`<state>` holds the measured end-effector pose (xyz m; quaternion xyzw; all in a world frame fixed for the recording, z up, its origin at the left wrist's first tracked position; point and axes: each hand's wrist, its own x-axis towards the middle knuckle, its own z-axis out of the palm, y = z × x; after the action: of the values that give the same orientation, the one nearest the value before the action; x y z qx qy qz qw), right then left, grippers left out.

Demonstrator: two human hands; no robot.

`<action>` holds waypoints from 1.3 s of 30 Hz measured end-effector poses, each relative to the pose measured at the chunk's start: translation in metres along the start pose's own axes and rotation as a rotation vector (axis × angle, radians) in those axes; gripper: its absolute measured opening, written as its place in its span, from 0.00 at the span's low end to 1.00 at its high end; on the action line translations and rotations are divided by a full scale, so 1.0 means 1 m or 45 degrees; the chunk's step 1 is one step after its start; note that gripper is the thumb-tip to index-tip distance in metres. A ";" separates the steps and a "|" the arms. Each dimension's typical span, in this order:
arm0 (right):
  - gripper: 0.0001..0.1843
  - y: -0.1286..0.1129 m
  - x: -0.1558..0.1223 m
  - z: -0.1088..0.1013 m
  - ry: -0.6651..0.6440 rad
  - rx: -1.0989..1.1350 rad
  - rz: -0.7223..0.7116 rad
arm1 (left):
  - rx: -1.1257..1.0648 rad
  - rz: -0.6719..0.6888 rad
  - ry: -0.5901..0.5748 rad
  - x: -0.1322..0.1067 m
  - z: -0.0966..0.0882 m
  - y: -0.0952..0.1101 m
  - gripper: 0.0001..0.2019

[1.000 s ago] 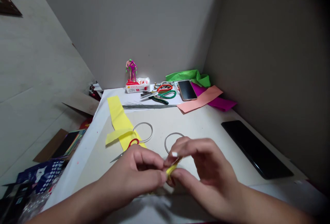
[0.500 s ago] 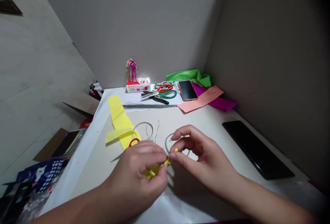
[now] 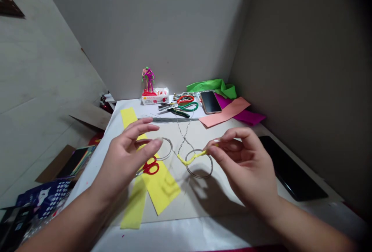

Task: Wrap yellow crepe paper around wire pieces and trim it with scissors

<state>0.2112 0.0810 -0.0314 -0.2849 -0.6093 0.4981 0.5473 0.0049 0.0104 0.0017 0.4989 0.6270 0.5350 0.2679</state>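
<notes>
Left hand (image 3: 123, 153) hovers, spread and cupped, while right hand (image 3: 247, 165) pinches yellow-wrapped wire (image 3: 200, 154).

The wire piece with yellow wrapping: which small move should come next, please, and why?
Perhaps bring the left hand to the wire piece to steady it: the right hand alone pinches its yellow-wrapped end, the left looks open and apart, and its far branches look bare.
</notes>
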 end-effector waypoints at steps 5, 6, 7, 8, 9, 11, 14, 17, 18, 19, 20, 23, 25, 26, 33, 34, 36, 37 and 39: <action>0.13 0.004 -0.005 0.005 -0.001 0.137 0.070 | -0.341 -0.312 -0.407 0.001 0.010 -0.015 0.18; 0.13 0.006 -0.007 0.006 -0.018 0.127 0.088 | -0.369 -0.353 -0.498 0.000 0.013 -0.016 0.19; 0.13 0.008 -0.009 0.008 -0.042 0.116 0.109 | -0.391 -0.382 -0.570 -0.002 0.016 -0.017 0.19; 0.14 0.011 -0.010 0.009 -0.064 0.107 0.130 | -0.411 -0.403 -0.617 -0.004 0.018 -0.017 0.19; 0.14 0.013 -0.012 0.010 -0.081 0.100 0.146 | -0.431 -0.430 -0.644 -0.006 0.020 -0.017 0.18; 0.15 0.017 -0.013 0.011 -0.105 0.089 0.177 | -0.467 -0.521 -0.652 -0.008 0.022 -0.016 0.16; 0.16 0.018 -0.014 0.013 -0.129 0.095 0.232 | -0.480 -0.647 -0.617 -0.011 0.024 -0.011 0.16; 0.16 0.017 -0.013 0.014 -0.149 0.144 0.297 | -0.438 -0.675 -0.572 -0.012 0.025 -0.005 0.11; 0.16 0.016 -0.013 0.014 -0.158 0.159 0.315 | -0.429 -0.677 -0.559 -0.013 0.025 -0.003 0.08; 0.17 0.016 -0.013 0.014 -0.169 0.173 0.331 | -0.424 -0.677 -0.546 -0.013 0.025 -0.001 0.06; 0.16 0.015 -0.013 0.013 -0.182 0.184 0.346 | -0.423 -0.678 -0.537 -0.013 0.025 0.000 0.05; 0.16 0.014 -0.012 0.012 -0.240 0.197 0.380 | -0.416 -0.685 -0.525 -0.014 0.025 0.000 0.02; 0.14 0.012 -0.011 0.011 -0.301 0.202 0.385 | -0.428 -0.671 -0.510 -0.014 0.026 -0.003 0.03; 0.14 0.012 -0.011 0.010 -0.333 0.200 0.381 | -0.443 -0.661 -0.503 -0.014 0.026 -0.005 0.04; 0.14 0.009 -0.010 0.010 -0.384 0.146 0.401 | -0.463 -0.662 -0.508 -0.016 0.029 -0.013 0.04; 0.14 0.009 -0.009 0.010 -0.394 0.139 0.401 | -0.469 -0.680 -0.501 -0.016 0.029 -0.013 0.05; 0.12 0.010 -0.009 0.009 -0.380 0.096 0.314 | -0.480 -0.705 -0.462 -0.016 0.029 -0.014 0.05; 0.11 0.010 -0.009 0.008 -0.353 0.052 0.226 | -0.491 -0.709 -0.438 -0.016 0.029 -0.014 0.05; 0.07 0.009 -0.009 0.006 -0.298 -0.056 0.020 | -0.522 -0.707 -0.405 -0.015 0.029 -0.014 0.06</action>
<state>0.2057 0.0741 -0.0428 -0.2413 -0.6775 0.5187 0.4622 0.0312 0.0093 -0.0228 0.3229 0.5686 0.4723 0.5911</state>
